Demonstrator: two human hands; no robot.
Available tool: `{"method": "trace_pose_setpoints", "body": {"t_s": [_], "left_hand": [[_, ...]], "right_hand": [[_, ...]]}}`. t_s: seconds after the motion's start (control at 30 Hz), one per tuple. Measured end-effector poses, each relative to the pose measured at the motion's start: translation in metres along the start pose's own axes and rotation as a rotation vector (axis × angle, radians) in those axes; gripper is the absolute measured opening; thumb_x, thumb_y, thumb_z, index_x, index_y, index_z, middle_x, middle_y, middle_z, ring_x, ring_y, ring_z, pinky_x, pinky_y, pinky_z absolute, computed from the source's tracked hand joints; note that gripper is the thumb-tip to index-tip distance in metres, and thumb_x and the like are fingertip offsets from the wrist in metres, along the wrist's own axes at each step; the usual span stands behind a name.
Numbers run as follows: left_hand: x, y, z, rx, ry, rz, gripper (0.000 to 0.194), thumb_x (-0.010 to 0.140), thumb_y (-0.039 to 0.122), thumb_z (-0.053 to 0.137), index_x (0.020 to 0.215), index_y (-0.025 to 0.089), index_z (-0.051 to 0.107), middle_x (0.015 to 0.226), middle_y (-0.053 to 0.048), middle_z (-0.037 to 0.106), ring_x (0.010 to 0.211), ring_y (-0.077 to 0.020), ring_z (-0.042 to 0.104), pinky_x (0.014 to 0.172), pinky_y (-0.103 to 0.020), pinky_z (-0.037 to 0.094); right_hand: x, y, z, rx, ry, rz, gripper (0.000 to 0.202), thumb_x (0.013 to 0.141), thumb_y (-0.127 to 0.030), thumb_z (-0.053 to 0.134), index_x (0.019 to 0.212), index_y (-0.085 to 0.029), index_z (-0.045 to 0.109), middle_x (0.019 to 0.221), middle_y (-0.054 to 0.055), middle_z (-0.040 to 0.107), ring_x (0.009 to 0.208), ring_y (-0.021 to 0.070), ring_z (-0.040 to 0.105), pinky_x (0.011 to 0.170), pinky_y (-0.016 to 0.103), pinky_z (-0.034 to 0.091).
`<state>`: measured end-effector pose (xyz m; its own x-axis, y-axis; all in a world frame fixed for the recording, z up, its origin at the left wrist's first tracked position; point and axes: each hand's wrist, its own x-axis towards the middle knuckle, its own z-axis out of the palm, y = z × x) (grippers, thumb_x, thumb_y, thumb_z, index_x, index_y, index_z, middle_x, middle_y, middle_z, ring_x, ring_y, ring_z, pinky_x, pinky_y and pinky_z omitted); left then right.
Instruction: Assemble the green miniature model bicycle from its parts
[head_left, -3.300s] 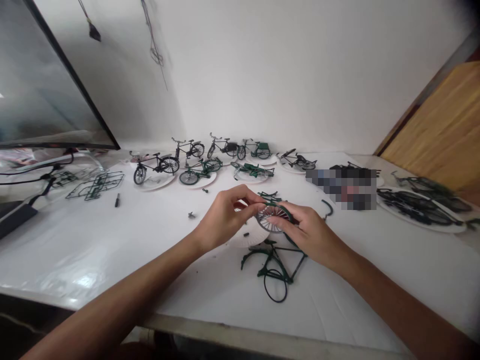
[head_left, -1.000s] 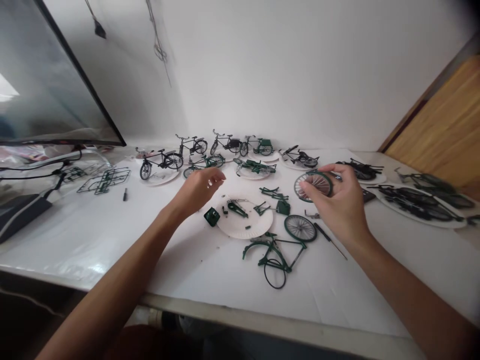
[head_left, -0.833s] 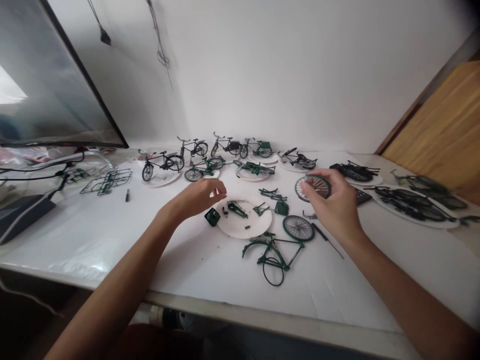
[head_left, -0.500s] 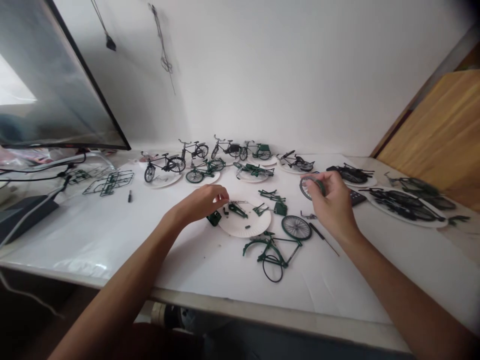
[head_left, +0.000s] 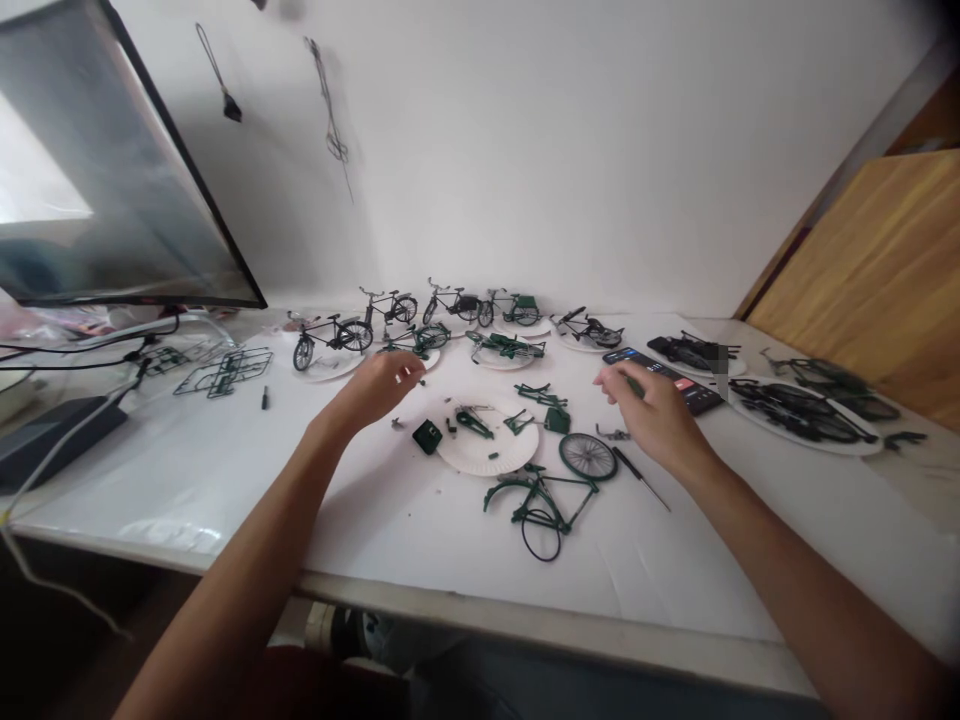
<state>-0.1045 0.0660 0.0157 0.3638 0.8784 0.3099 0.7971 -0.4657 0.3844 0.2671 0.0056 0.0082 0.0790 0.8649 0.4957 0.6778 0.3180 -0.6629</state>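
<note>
My left hand (head_left: pixel 381 388) is raised over the left middle of the white table, its fingertips pinched together; what they hold, if anything, is too small to name. A tiny green piece (head_left: pixel 422 382) shows just beside them. The fingers of my right hand (head_left: pixel 651 402) are closed round a small green part (head_left: pixel 634 387), mostly hidden. Between the hands lies a paper plate (head_left: pixel 469 462) with small green parts. In front of it are a green bicycle frame (head_left: pixel 559 490), a spoked wheel (head_left: pixel 589 457) and a thin black ring (head_left: pixel 541 535). A screwdriver (head_left: pixel 641 478) lies below my right hand.
Model bicycles (head_left: pixel 332 340) stand or lie along the back, several on paper plates. A phone (head_left: pixel 694 392) is behind my right hand. Dark bicycle parts (head_left: pixel 799 408) fill a plate at right. Wire racks (head_left: pixel 225 372) and a monitor (head_left: pixel 127 170) are at left.
My left hand has moved left and up, away from the plate. The wheel that was in my right hand no longer shows there, and the phone behind it is more exposed.
</note>
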Motion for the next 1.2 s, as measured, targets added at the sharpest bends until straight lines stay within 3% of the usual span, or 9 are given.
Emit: {"method": "trace_pose_setpoints", "body": {"t_s": [0.13, 0.23, 0.33, 0.53, 0.63, 0.8, 0.97, 1.2], "left_hand": [[-0.003, -0.022, -0.008, 0.042, 0.033, -0.079, 0.032, 0.093, 0.039, 0.049, 0.101, 0.017, 0.071, 0.096, -0.012, 0.074, 0.081, -0.0237, 0.066, 0.070, -0.032, 0.049], [-0.004, -0.031, -0.006, 0.042, -0.009, -0.089, 0.030, 0.092, 0.038, 0.051, 0.097, 0.016, 0.072, 0.091, -0.012, 0.073, 0.078, -0.0243, 0.065, 0.070, -0.034, 0.049], [-0.003, -0.024, 0.000, -0.007, -0.076, -0.042, 0.031, 0.092, 0.039, 0.052, 0.102, 0.017, 0.072, 0.100, -0.012, 0.074, 0.085, -0.0242, 0.067, 0.073, -0.033, 0.052], [-0.005, 0.017, 0.016, -0.133, -0.216, 0.092, 0.034, 0.094, 0.044, 0.052, 0.108, 0.018, 0.070, 0.110, -0.011, 0.071, 0.096, -0.0229, 0.067, 0.079, -0.032, 0.054], [-0.008, 0.028, 0.017, -0.151, -0.258, 0.115, 0.033, 0.093, 0.044, 0.053, 0.109, 0.020, 0.069, 0.113, -0.010, 0.070, 0.099, -0.0234, 0.066, 0.082, -0.033, 0.053], [-0.009, 0.023, 0.008, -0.125, -0.279, 0.050, 0.039, 0.093, 0.050, 0.050, 0.114, 0.020, 0.065, 0.120, -0.011, 0.065, 0.106, -0.0265, 0.063, 0.082, -0.035, 0.052], [-0.012, 0.021, 0.004, -0.100, -0.349, -0.019, 0.055, 0.080, 0.067, 0.064, 0.110, 0.022, 0.058, 0.112, -0.009, 0.065, 0.089, -0.0247, 0.064, 0.070, -0.033, 0.050], [-0.013, 0.007, -0.004, -0.131, -0.434, -0.022, 0.034, 0.082, 0.043, 0.063, 0.109, 0.023, 0.058, 0.109, -0.007, 0.066, 0.090, -0.0212, 0.066, 0.071, -0.030, 0.052]], "right_hand": [[-0.001, -0.003, -0.001, 0.002, -0.030, -0.027, 0.034, 0.095, -0.045, 0.047, 0.077, -0.022, 0.064, 0.082, 0.005, 0.069, 0.081, 0.0230, 0.063, 0.079, 0.035, 0.046], [-0.001, -0.003, -0.002, -0.006, -0.017, -0.040, 0.032, 0.093, -0.041, 0.048, 0.075, -0.022, 0.065, 0.084, 0.005, 0.070, 0.084, 0.0235, 0.064, 0.081, 0.035, 0.046], [0.000, -0.002, -0.002, -0.021, 0.004, -0.038, 0.027, 0.091, -0.035, 0.050, 0.075, -0.022, 0.068, 0.086, 0.006, 0.072, 0.086, 0.0243, 0.065, 0.081, 0.036, 0.047], [-0.001, -0.001, 0.001, -0.026, 0.020, -0.057, 0.026, 0.091, -0.034, 0.053, 0.084, -0.020, 0.074, 0.096, 0.007, 0.075, 0.095, 0.0254, 0.068, 0.085, 0.036, 0.048], [0.000, 0.001, 0.002, -0.033, 0.037, -0.066, 0.027, 0.092, -0.037, 0.055, 0.088, -0.020, 0.075, 0.098, 0.008, 0.075, 0.095, 0.0259, 0.069, 0.085, 0.037, 0.049], [0.001, 0.009, 0.004, -0.053, 0.060, -0.043, 0.027, 0.091, -0.039, 0.056, 0.090, -0.019, 0.073, 0.091, 0.007, 0.076, 0.087, 0.0258, 0.069, 0.085, 0.038, 0.050], [0.002, 0.012, 0.004, -0.085, 0.063, -0.063, 0.022, 0.089, -0.038, 0.057, 0.091, -0.020, 0.071, 0.098, 0.008, 0.075, 0.094, 0.0264, 0.068, 0.087, 0.038, 0.049], [0.005, 0.018, 0.002, -0.127, 0.078, -0.065, 0.021, 0.088, -0.034, 0.053, 0.092, -0.021, 0.069, 0.103, 0.009, 0.073, 0.100, 0.0274, 0.066, 0.090, 0.040, 0.049]]}}
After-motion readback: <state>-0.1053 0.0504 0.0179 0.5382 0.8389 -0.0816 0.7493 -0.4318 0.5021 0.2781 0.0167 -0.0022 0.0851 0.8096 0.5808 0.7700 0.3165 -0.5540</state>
